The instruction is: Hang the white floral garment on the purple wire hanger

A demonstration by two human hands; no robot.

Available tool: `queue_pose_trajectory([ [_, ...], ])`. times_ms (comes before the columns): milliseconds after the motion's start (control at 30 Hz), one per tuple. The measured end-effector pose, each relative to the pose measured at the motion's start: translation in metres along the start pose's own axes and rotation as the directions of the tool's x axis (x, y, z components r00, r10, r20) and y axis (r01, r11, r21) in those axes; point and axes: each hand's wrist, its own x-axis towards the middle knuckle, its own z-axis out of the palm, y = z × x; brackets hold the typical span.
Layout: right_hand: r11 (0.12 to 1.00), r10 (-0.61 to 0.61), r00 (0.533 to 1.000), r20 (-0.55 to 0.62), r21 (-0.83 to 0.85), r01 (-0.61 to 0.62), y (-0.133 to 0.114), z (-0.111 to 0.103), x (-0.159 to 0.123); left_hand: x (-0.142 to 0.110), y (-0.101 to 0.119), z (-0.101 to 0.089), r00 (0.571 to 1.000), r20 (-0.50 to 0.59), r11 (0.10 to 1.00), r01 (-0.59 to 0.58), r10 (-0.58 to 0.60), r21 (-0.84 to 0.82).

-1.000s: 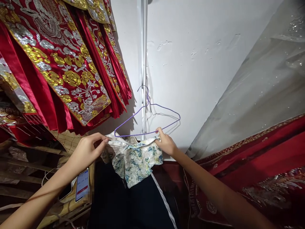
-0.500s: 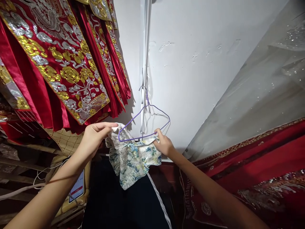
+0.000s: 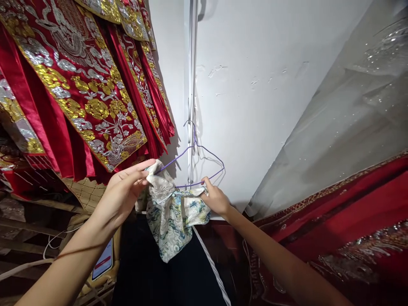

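A small floral garment (image 3: 174,221), white with blue, green and yellow print, hangs between my two hands. My left hand (image 3: 127,187) pinches its upper left edge, and the cloth there covers the left corner of a purple wire hanger (image 3: 208,149). The hanger's hook sits on a white vertical rail (image 3: 191,85) by the wall. With thumb and fingers closed, my right hand (image 3: 216,197) grips the garment's right part at the hanger's bottom bar. The hanger's right corner shows bare.
Red costumes with gold and silver sequins (image 3: 95,106) hang at left. A phone (image 3: 103,259) with a cable lies on a yellow surface at lower left. At right are a translucent plastic cover (image 3: 318,140) and red embroidered cloth (image 3: 350,216).
My left hand has drawn the garment's left edge over the hanger's left corner, which was bare before. My right hand keeps its grip near the bottom bar. The view has shifted slightly.
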Motion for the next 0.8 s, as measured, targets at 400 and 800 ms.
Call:
queue_pose_trajectory([
  [400,0.992,-0.126,0.992,0.008,-0.016,0.126,-0.027,0.019,-0.014,0.116,-0.050,0.044,0.913,0.267,0.583,-0.403,0.308,0.705],
  [800,0.976,-0.198,0.975,-0.099,0.069,0.205,-0.011,-0.032,-0.037,0.145,-0.065,0.031,0.792,0.538,0.182,-0.597,0.290,0.781],
])
